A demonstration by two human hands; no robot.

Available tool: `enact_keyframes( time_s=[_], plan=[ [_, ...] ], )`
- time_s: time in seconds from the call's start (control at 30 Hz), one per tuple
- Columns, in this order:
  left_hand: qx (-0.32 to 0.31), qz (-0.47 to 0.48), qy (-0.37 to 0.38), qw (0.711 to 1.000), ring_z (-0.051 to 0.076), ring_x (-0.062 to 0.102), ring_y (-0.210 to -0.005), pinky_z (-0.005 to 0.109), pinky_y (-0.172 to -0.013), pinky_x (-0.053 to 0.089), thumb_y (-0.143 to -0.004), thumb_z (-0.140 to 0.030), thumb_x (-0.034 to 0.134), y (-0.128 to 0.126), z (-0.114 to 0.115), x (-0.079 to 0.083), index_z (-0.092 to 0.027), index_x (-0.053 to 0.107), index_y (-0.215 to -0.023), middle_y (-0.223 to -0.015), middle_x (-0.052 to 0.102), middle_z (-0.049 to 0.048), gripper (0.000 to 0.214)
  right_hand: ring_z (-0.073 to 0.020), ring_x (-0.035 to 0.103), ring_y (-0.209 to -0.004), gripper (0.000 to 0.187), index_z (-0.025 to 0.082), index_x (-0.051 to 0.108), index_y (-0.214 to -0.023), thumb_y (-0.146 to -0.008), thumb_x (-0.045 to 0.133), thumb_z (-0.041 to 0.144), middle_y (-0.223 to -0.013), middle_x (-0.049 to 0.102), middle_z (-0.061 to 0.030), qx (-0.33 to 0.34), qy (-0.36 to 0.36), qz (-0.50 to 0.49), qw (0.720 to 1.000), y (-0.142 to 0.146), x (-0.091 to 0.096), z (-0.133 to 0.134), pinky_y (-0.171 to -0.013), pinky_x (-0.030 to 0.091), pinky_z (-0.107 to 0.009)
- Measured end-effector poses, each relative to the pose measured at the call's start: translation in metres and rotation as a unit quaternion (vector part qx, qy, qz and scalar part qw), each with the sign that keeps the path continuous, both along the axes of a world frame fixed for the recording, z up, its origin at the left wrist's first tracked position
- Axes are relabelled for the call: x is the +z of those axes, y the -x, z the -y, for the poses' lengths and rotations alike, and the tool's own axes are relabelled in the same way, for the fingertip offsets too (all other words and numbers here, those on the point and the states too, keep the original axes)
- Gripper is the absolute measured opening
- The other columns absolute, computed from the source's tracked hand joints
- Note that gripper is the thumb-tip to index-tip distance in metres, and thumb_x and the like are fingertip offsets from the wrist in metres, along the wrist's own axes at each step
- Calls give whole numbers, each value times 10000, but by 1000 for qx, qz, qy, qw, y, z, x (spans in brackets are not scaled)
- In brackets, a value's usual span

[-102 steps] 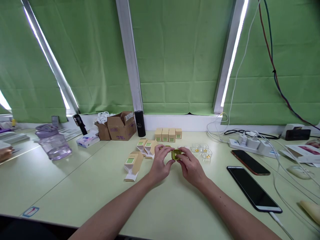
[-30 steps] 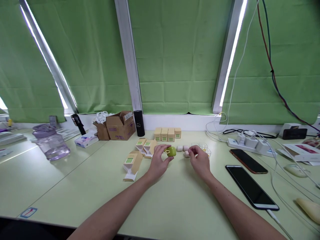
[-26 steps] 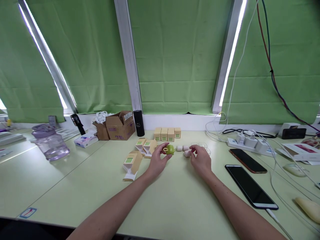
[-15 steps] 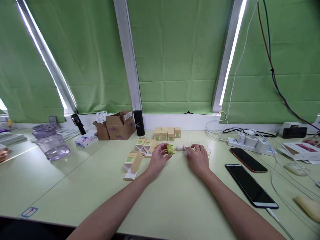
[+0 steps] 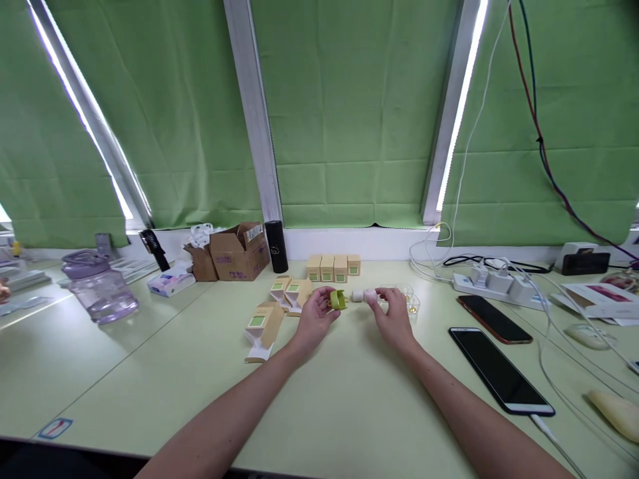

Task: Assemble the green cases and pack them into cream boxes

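Observation:
My left hand [image 5: 315,313] is closed on a small green holder-like piece [image 5: 338,300] with a hollow side and a gold-coloured ring at its left. To the right of that piece lies a small white block [image 5: 357,295]. My right hand [image 5: 395,316] pinches a small pinkish-white block [image 5: 370,296] between thumb and fingertips, close beside the white one. Partly hidden behind my right hand are small clear containers [image 5: 414,305] with gold-coloured bits. Left of my left hand stand opened kraft boxes with green windows [image 5: 298,294], and a nearer opened box [image 5: 268,321] has its flap folded out.
Several small kraft boxes [image 5: 334,267] stand in a row at the back. A black cylinder [image 5: 276,246], a cardboard carton [image 5: 239,256] and a purple bottle [image 5: 100,286] are to the left. On the right lie two phones [image 5: 499,369], a power strip [image 5: 499,286] and loose cables.
The green piece has turned in my left hand, so its hollow side shows. My right fingers, earlier lower over the small pieces, now pinch the pinkish-white block more visibly.

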State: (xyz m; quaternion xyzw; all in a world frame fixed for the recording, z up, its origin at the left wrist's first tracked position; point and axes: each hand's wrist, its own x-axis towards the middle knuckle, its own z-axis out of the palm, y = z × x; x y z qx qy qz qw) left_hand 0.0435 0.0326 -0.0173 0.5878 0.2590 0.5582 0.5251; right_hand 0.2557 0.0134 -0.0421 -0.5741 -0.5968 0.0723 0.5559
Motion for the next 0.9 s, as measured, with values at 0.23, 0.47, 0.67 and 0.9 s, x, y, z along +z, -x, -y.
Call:
enact_keyframes(
  time_s=[0.23, 0.47, 0.67, 0.9],
  plan=[
    [15, -28, -16, 999, 243, 658, -1145, 431, -1043, 510, -694, -179, 844, 2, -3, -6, -196, 580, -1170, -1203, 679, 116, 545, -210, 576, -811, 447, 231, 737, -926, -766, 766, 648, -985, 680, -73, 216, 97, -437, 868, 33, 13, 21, -578, 480, -294],
    [9, -45, -35, 998, 245, 665, -1129, 423, -1016, 522, -737, -205, 821, 3, -1, -4, -191, 583, -1183, -1211, 686, 123, 506, -234, 646, -932, 462, 218, 738, -927, -666, 892, 567, -1028, 709, -76, 267, 103, -477, 831, 36, 25, 30, -632, 544, -297],
    [9, -53, -38, 998, 233, 675, -1099, 409, -995, 532, -747, -192, 813, 4, 1, -2, -192, 581, -1194, -1210, 689, 119, 504, -247, 717, -915, 526, 228, 659, -979, -622, 944, 489, -1028, 762, -75, 279, 81, -468, 834, 35, 29, 32, -715, 578, -356],
    [17, -65, -49, 997, 240, 664, -1127, 401, -997, 517, -755, -197, 813, 4, 1, -2, -190, 588, -1192, -1228, 691, 127, 492, -213, 727, -859, 533, 249, 619, -993, -607, 952, 404, -1010, 710, -29, 289, 61, -454, 841, 36, 27, 31, -733, 585, -350]
  ],
)
